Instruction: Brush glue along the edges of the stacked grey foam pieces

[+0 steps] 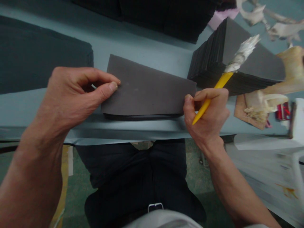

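In front of me a dark grey sheet [149,87] lies on the table near its front edge, with dark layers showing beneath its near side. My left hand [78,90] pinches its left edge between thumb and forefinger. At the right end, the thumb and forefinger of my right hand [210,107] close on the sheet's edge. That same hand also holds a brush with a yellow handle [222,81], its whitish, caked bristles [247,50] pointing up and to the right.
A stack of dark sheets [249,53] stands at the right, and another dark stack [42,57] at the left. Large black blocks [154,15] sit behind. Right of the stack are a crusted, cream-coloured container [263,101] and pale scraps [280,30] on the blue-grey table [142,50].
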`<state>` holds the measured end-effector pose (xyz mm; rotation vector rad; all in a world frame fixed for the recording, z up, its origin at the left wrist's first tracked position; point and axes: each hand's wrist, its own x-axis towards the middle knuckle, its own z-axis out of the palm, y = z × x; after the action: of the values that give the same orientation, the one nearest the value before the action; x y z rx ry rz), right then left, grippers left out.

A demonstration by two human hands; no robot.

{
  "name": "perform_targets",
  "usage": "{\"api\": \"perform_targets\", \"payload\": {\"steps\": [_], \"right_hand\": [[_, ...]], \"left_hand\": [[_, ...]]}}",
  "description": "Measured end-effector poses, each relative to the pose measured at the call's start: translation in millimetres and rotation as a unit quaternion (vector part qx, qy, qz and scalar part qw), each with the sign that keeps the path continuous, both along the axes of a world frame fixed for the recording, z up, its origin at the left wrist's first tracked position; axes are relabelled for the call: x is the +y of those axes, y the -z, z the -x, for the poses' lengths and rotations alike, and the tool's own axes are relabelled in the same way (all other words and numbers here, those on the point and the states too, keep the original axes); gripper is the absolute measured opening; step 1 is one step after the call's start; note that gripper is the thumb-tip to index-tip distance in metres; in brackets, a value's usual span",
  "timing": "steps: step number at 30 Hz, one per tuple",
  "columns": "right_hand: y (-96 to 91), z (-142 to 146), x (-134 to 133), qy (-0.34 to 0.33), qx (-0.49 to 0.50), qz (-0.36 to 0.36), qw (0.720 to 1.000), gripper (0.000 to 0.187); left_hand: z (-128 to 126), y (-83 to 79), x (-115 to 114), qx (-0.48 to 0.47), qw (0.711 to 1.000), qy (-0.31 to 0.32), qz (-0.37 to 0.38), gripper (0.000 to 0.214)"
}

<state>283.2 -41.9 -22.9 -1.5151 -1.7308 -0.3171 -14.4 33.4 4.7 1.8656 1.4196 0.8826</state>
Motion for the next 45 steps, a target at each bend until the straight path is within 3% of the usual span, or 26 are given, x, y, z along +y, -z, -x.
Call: {"api": "perform_targets", "payload": {"steps": [10, 16, 21, 27, 36, 45], "right_hand": [[0.7, 1, 1, -0.01, -0.013, -0.014, 1.0, 0.014], [0.4, 1, 1, 0.024, -0.01, 0.019, 0.999, 0.015], [0.2, 1, 2, -0.01, -0.002, -0.011, 1.0, 0.015], [0.3, -2, -1, -0.01, 0.021, 0.042, 0.999, 0.015], [2.2, -4, 1, -0.02, 0.013, 0.024, 0.999, 0.017], [2.1, -5, 0, -0.029, 0.018, 0.028, 0.999, 0.017]], "left_hand": [[3, 5.7, 0, -0.009, 1.0, 0.016, 0.007, 0.028], [4, 6.9, 0, -0.013, 1.0, 0.015, 0.017, 0.026], [5, 7.3, -1, -0.019, 1.0, 0.01, 0.019, 0.028], [5, 8.8, 0, -0.016, 1.0, 0.013, 0.02, 0.029], [3, 6.4, -5, 0.021, 0.999, 0.01, 0.022, 0.037], [2, 12.1, -8, 0.03, 0.999, 0.028, -0.03, 0.029]]}}
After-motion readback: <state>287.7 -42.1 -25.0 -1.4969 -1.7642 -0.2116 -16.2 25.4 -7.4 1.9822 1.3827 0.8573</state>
